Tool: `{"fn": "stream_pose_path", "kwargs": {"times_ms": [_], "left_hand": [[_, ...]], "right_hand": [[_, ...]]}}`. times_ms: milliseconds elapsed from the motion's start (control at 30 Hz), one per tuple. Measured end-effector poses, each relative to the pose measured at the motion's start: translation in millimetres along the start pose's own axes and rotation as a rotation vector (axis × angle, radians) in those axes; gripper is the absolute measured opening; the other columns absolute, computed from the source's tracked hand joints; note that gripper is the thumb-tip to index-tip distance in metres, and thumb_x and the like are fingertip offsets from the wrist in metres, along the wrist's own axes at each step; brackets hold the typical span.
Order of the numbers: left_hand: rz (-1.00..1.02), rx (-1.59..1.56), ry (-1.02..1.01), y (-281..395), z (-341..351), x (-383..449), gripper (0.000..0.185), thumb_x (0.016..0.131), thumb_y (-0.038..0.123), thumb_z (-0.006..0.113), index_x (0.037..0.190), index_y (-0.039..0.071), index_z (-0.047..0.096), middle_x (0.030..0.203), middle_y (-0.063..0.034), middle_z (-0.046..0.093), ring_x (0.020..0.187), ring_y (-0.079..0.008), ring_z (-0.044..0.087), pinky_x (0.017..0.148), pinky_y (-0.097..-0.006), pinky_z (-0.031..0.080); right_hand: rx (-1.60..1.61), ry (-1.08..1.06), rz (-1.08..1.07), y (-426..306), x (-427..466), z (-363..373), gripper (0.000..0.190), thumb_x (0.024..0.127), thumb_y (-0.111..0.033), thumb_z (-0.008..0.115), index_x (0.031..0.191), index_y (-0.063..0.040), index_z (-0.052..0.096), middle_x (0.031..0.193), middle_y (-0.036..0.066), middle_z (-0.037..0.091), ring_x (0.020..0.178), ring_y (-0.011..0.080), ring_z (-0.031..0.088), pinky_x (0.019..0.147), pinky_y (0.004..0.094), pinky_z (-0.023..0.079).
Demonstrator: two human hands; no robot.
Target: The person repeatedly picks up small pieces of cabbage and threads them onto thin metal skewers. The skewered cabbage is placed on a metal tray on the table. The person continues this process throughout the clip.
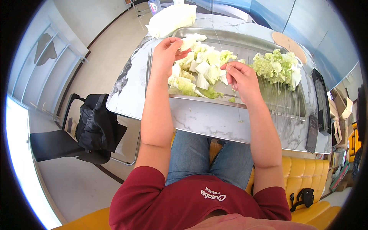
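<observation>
A steel tray lies on the marble-patterned table, with cut cabbage pieces spread over its left part. My left hand is above the tray's left side, thumb and fingers around the edge of a pale leaf piece. Between the thumb and fingertips of my right hand is a thin metal skewer, pointing up and away over the tray. At the tray's right end, leafy pieces are threaded on several skewers whose bare ends stick out over the near rim.
A large pale cabbage or filled bag sits behind the tray. More bare skewers lie left of it. On the right are a round tan board, a long black case and a phone. A chair holds a black backpack.
</observation>
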State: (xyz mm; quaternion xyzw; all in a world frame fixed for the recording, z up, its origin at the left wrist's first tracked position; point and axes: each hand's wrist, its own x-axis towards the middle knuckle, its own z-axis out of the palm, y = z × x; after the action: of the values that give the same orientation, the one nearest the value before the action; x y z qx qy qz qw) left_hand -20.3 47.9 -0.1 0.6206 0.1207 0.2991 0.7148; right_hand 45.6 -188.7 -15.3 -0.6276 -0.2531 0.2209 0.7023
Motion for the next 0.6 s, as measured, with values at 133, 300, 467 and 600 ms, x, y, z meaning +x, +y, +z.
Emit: {"fn": "stream_pose_path", "kwargs": {"times_ms": [133, 300, 467, 600], "left_hand": [[-0.058, -0.144, -0.112, 3.1, 6.6, -6.7, 0.016, 0.091, 0.012, 0.062, 0.101, 0.0, 0.062, 0.091, -0.0064, 0.064, 0.081, -0.0231, 0.068, 0.071, -0.0308, 0.055], [-0.109, -0.158, -0.281, 1.0, 14.2, -11.3, 0.014, 0.09, 0.01, 0.064, 0.1, 0.0, 0.064, 0.094, -0.006, 0.064, 0.08, -0.0213, 0.068, 0.069, -0.0299, 0.057], [-0.094, -0.093, -0.506, -8.3, 26.5, -17.5, 0.011, 0.091, 0.009, 0.064, 0.098, 0.001, 0.065, 0.097, -0.0055, 0.064, 0.083, -0.0144, 0.064, 0.071, -0.0285, 0.058], [-0.046, -0.052, -0.502, -8.5, 30.6, -19.2, 0.011, 0.092, 0.009, 0.063, 0.099, 0.001, 0.065, 0.098, -0.0046, 0.064, 0.087, -0.0134, 0.063, 0.073, -0.0292, 0.058]], "right_hand": [[0.057, -0.002, 0.024, 1.2, -0.3, 0.2, 0.018, 0.097, -0.017, 0.053, 0.102, -0.004, 0.064, 0.063, -0.003, 0.05, 0.046, 0.002, 0.031, 0.042, 0.0199, 0.022], [0.072, 0.018, 0.006, 0.1, -0.1, 1.8, 0.017, 0.097, -0.017, 0.054, 0.105, -0.004, 0.062, 0.063, -0.005, 0.046, 0.045, 0.0016, 0.031, 0.041, 0.0195, 0.022], [0.191, 0.002, 0.022, 0.8, 0.4, 2.0, 0.014, 0.094, -0.014, 0.059, 0.097, -0.001, 0.061, 0.062, -0.005, 0.046, 0.046, 0.0016, 0.032, 0.041, 0.0201, 0.022], [0.364, -0.067, 0.037, 3.9, 2.0, -5.7, 0.013, 0.092, -0.015, 0.061, 0.094, -0.002, 0.062, 0.059, -0.005, 0.046, 0.045, 0.0023, 0.033, 0.04, 0.0203, 0.023]]}}
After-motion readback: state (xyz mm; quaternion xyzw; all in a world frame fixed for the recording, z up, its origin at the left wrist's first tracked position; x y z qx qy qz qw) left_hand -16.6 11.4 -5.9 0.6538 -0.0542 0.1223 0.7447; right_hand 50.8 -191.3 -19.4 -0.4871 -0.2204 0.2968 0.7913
